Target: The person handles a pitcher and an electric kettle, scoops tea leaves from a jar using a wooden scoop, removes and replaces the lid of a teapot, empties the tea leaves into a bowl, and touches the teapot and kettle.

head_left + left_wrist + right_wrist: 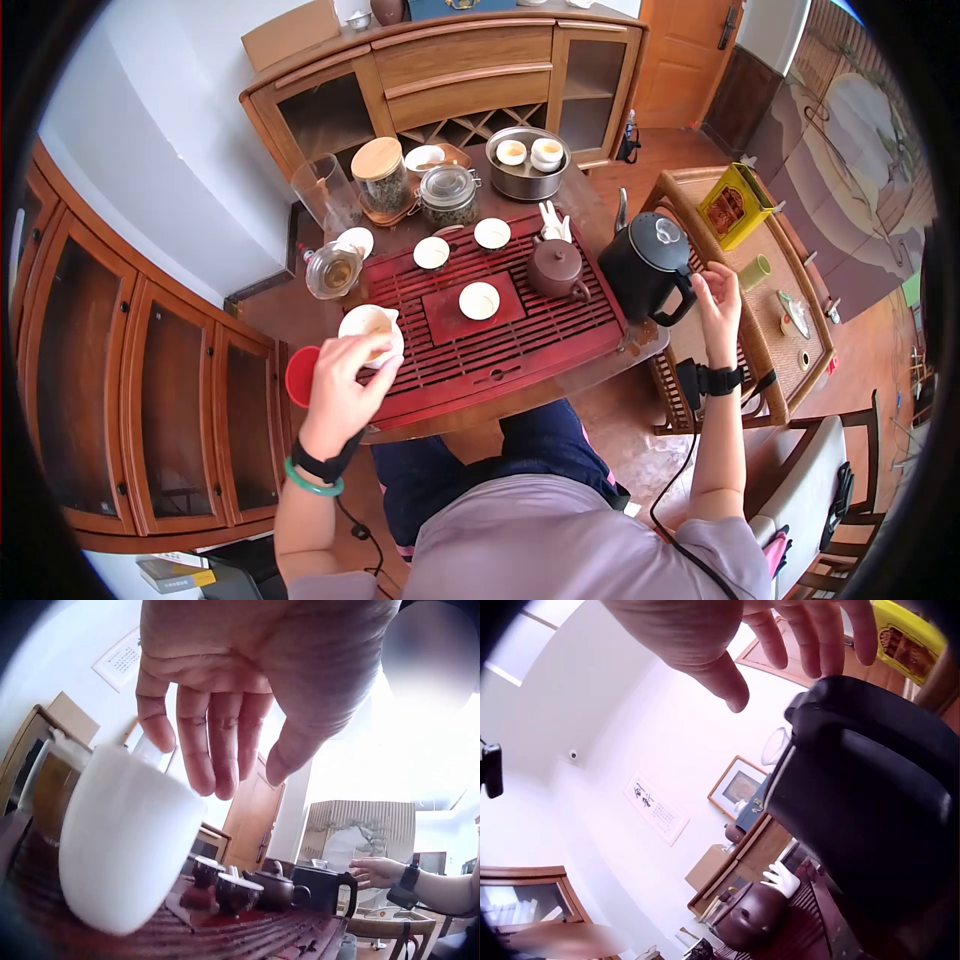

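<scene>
My left hand point(345, 385) hovers over a white pitcher point(362, 320) at the left front corner of the red slatted tea tray point(545, 362). In the left wrist view its fingers point(223, 742) hang loosely beside the rim of the pitcher point(127, 847), with nothing gripped. To the right, beside the handle of a black electric kettle point(632, 270), my right hand point(718, 310) is raised with relaxed fingers. The right wrist view shows those fingers point(827, 645) above the kettle point(862, 795), holding nothing. A brown clay teapot point(553, 268) and three small cups point(479, 300) sit on the tray.
Behind the tray stand tea jars point(449, 195) and a steel pot point(527, 180) with white cups inside. A glass pot point(334, 272) and a red container point(301, 375) are at the left. The rattan side table point(715, 185) at right bears a yellow tin point(735, 207).
</scene>
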A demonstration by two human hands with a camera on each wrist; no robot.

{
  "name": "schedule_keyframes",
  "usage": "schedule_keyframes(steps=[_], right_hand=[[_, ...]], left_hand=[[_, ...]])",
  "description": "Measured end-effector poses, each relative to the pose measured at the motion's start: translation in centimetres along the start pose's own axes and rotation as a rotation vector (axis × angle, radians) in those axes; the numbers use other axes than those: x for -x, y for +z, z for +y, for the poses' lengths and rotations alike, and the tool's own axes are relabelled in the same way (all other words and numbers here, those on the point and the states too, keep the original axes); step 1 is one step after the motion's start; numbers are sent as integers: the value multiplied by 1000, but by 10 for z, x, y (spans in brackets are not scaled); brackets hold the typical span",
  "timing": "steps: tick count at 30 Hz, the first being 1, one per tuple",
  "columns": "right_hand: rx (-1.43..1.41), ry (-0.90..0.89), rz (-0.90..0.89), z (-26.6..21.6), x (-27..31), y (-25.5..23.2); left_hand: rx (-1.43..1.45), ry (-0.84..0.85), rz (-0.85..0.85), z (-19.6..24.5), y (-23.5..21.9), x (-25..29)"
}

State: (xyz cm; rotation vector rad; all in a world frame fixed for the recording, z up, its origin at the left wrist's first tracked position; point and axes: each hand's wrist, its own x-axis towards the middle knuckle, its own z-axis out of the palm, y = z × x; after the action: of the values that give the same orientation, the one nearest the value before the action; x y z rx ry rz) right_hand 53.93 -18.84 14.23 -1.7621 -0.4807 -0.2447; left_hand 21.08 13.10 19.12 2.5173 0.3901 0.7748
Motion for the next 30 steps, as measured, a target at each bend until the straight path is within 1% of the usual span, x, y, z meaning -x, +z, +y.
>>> schedule_keyframes(steps=[2,3,4,6,8,10,11,13,17,20,22,24,26,28,30], right_hand=[[-3,42,-27,17,5,-3],[-27,69,-14,20,7,0],[-28,67,-17,26,7,1],[-87,212,-51,34,7,1],[-92,213,-44,38,7,3],[-82,192,-84,38,8,4],[-85,192,-87,32,9,7],[-194,264,-89,15,13,12],[-191,275,-110,14,15,15],[-234,256,-126,16,16,16],[-215,265,-119,21,16,17],[-298,222,-123,27,16,20],[-321,231,-114,27,17,23],[-348,239,-103,29,17,23],[-326,234,-73,36,17,25]], left_hand=[[20,19,104,-6,16,17],[17,49,183,-6,22,24],[15,46,186,-5,24,30],[26,35,350,-3,28,37],[41,24,386,-5,31,41],[33,20,414,-4,29,40],[30,18,415,-4,29,39],[29,21,407,-4,28,37],[12,30,397,-5,32,36],[20,49,408,1,37,38],[37,55,397,7,44,41],[88,83,354,15,53,43],[109,99,297,20,67,45],[134,102,220,27,77,43],[125,104,104,36,82,34]])
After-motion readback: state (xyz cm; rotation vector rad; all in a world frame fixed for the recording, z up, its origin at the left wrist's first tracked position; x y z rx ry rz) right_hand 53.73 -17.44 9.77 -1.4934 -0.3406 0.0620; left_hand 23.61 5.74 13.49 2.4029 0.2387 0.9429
